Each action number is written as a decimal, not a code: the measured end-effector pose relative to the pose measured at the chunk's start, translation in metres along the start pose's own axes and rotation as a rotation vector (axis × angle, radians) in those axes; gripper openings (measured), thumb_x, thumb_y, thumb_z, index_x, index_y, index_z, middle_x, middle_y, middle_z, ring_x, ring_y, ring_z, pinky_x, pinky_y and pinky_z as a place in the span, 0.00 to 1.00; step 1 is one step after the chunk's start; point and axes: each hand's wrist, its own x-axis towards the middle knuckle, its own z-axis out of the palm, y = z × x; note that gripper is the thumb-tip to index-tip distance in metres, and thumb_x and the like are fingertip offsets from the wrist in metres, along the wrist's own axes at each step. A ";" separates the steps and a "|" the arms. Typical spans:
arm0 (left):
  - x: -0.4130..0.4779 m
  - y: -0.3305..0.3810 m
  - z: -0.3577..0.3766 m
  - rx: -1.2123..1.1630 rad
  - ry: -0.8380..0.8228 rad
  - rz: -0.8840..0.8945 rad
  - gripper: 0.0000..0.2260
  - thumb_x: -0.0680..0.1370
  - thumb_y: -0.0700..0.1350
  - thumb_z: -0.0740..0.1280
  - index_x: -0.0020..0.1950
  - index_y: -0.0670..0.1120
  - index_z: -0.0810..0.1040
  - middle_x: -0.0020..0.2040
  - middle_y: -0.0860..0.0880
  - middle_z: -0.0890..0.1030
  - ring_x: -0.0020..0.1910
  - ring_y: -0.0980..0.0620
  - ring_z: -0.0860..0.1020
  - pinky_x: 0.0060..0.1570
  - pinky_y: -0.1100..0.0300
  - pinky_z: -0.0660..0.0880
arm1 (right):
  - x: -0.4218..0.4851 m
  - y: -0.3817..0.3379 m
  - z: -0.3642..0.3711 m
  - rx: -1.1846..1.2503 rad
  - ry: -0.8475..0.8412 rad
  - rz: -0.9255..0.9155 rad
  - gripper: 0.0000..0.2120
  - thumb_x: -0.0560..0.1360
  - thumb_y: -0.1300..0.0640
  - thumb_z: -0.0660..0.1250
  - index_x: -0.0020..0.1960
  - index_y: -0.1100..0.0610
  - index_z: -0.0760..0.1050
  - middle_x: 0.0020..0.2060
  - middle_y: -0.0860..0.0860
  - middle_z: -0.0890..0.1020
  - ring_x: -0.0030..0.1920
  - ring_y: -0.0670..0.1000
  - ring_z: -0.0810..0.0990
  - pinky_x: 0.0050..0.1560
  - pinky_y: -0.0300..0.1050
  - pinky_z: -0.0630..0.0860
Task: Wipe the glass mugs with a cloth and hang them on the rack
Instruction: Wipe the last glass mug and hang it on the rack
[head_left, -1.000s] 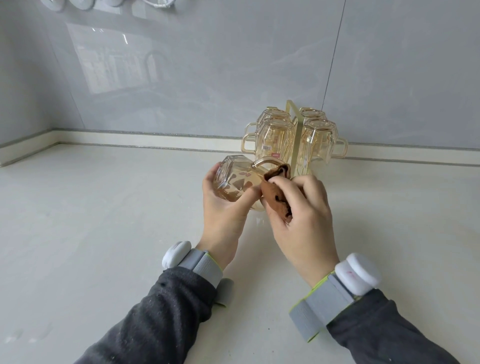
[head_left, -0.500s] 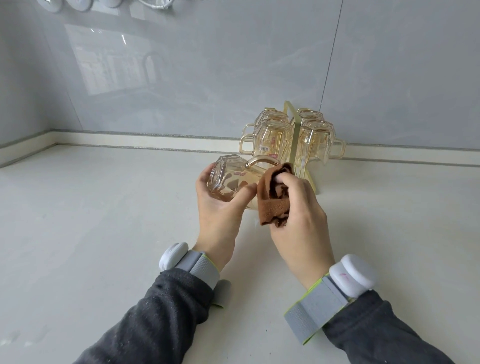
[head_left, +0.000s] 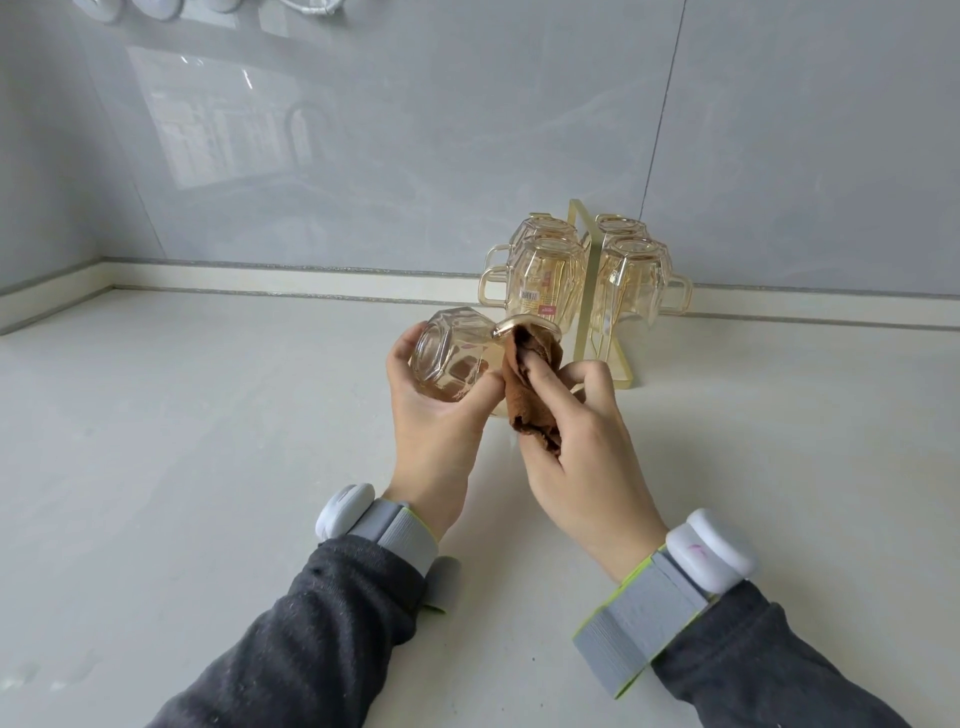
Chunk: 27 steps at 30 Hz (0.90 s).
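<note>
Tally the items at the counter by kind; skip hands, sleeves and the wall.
Glass mugs: 5 (4 on the rack, plus the held mug)
Brown cloth: 1
Rack: 1
Wrist bands: 2
Total: 9

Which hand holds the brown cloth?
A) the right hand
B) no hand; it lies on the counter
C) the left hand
A: the right hand grips the cloth against the mug, which the left hand holds.
</note>
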 end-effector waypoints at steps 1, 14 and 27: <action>0.000 0.000 0.000 0.009 -0.001 0.007 0.34 0.61 0.42 0.77 0.64 0.57 0.70 0.59 0.44 0.83 0.49 0.56 0.84 0.55 0.57 0.80 | 0.000 0.000 -0.001 0.007 -0.023 0.020 0.31 0.72 0.56 0.63 0.76 0.46 0.68 0.51 0.46 0.65 0.43 0.50 0.72 0.45 0.55 0.79; -0.004 -0.005 -0.001 0.252 -0.082 0.146 0.35 0.69 0.24 0.74 0.65 0.51 0.66 0.62 0.45 0.79 0.55 0.52 0.83 0.51 0.62 0.79 | 0.011 0.001 -0.002 0.472 -0.092 0.401 0.13 0.77 0.59 0.59 0.43 0.43 0.77 0.31 0.48 0.78 0.29 0.52 0.72 0.35 0.48 0.71; 0.000 -0.001 0.000 0.095 -0.015 0.000 0.30 0.66 0.40 0.73 0.64 0.57 0.68 0.52 0.47 0.84 0.44 0.58 0.83 0.51 0.57 0.78 | 0.004 0.001 -0.004 0.130 -0.007 0.015 0.30 0.69 0.64 0.64 0.71 0.56 0.76 0.42 0.46 0.71 0.40 0.47 0.71 0.41 0.36 0.68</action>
